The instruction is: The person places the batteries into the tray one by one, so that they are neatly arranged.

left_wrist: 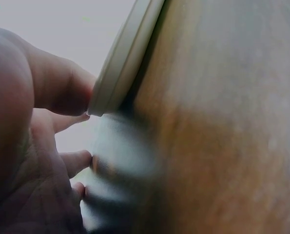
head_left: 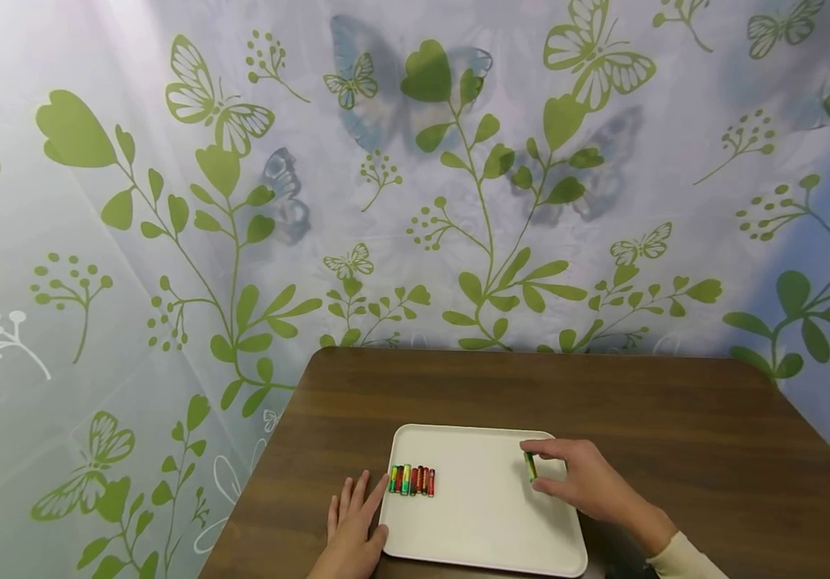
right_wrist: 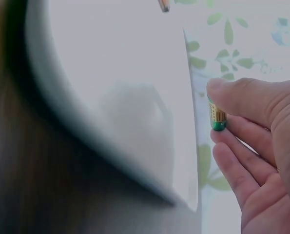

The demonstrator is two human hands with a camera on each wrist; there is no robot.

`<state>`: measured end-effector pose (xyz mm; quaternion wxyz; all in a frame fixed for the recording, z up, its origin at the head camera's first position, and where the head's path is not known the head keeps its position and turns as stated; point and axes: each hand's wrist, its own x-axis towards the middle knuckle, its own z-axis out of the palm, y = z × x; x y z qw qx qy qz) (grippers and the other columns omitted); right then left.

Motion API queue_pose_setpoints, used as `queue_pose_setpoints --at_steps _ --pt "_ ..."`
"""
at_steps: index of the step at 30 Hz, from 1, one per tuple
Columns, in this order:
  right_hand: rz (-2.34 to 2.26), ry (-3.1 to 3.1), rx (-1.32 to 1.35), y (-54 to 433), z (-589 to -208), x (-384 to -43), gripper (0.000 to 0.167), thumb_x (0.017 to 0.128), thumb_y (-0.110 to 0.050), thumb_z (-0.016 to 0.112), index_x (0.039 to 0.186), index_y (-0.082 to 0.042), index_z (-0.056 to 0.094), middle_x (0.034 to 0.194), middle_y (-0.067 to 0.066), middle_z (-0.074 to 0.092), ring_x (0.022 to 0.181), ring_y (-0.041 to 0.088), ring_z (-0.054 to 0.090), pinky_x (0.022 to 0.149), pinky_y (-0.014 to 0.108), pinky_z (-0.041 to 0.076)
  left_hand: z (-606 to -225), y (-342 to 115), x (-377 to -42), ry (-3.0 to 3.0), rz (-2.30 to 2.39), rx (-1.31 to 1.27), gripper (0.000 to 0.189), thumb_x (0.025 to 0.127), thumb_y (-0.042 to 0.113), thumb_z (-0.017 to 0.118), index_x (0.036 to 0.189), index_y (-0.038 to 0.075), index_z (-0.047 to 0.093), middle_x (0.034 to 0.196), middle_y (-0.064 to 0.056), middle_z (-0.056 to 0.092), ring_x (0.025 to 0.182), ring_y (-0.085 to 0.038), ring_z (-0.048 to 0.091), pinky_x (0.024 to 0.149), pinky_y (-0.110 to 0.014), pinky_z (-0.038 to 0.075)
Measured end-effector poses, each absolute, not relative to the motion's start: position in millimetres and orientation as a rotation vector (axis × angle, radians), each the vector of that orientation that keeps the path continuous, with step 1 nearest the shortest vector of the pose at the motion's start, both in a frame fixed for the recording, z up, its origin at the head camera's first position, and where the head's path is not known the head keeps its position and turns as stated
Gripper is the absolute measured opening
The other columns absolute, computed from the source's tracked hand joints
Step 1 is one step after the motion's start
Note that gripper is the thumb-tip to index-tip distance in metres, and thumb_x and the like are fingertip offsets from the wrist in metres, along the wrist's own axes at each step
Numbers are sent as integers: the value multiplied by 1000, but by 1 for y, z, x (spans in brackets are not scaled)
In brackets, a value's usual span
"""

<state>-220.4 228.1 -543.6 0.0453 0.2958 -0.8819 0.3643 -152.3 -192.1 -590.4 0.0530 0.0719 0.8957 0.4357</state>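
Note:
Between thumb and fingers, my right hand pinches a green and gold battery by its ends, over the right part of the white tray. The right wrist view shows that battery too, partly covered by the thumb. A row of several batteries, some red and some green and yellow, lies side by side at the tray's left edge. Beside that edge my left hand rests with its fingers spread on the table. In the left wrist view the thumb touches the tray's rim.
The tray lies on a dark brown wooden table with rounded corners. Behind and to the left hangs a pale curtain printed with green leaves and butterflies. Another battery's end shows at the top of the right wrist view.

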Motion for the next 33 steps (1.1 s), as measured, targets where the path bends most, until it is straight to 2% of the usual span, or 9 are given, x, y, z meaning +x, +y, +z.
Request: queue_pose_setpoints --at_steps 3,11,16,19,23,30,33 --pt "1139 -2655 914 212 -547 -219 52 88 -14 90 137 -4 75 134 4 79 112 35 79 94 45 66 -588 -191 -152 2714 1338 202 75 94 8 66 166 13 48 176 -35 21 162 -64 -2 123 -78 -15" --pt "1138 -2628 908 175 -551 -217 50 87 -13 92 134 -6 77 132 3 80 110 30 80 95 40 65 -597 -193 -153 2754 1275 204 74 96 12 64 168 20 46 177 -31 23 165 -58 1 124 -75 -12" --pt "1142 -2607 936 153 -551 -216 49 85 -11 92 132 -5 78 130 5 81 107 30 80 95 39 65 -593 -193 -151 2739 1341 239 75 95 9 65 167 18 47 175 -35 22 162 -62 -1 122 -77 -15" --pt "1148 -2603 961 140 -552 -215 48 86 -10 90 132 -4 78 130 6 81 107 31 80 94 40 65 -590 -193 -150 2719 1375 245 75 93 6 66 166 13 48 174 -38 21 161 -64 -2 121 -79 -16" --pt "1137 -2614 975 123 -553 -216 48 86 -10 90 132 -4 78 129 5 81 108 30 80 94 40 65 -587 -192 -150 2710 1366 234 74 93 6 66 165 12 48 175 -38 20 161 -65 -3 121 -79 -16" --pt "1158 -2627 975 96 -560 -217 49 84 -8 91 131 -5 79 128 4 81 108 27 79 94 39 65 -586 -192 -151 2703 1318 201 73 98 11 63 168 17 45 178 -33 19 164 -60 -4 123 -77 -15" --pt "1150 -2617 977 88 -563 -218 49 83 -6 91 131 -4 78 128 5 82 111 26 80 96 40 65 -579 -191 -151 2674 1324 201 73 98 8 64 168 13 45 178 -35 16 163 -63 -6 122 -79 -17"
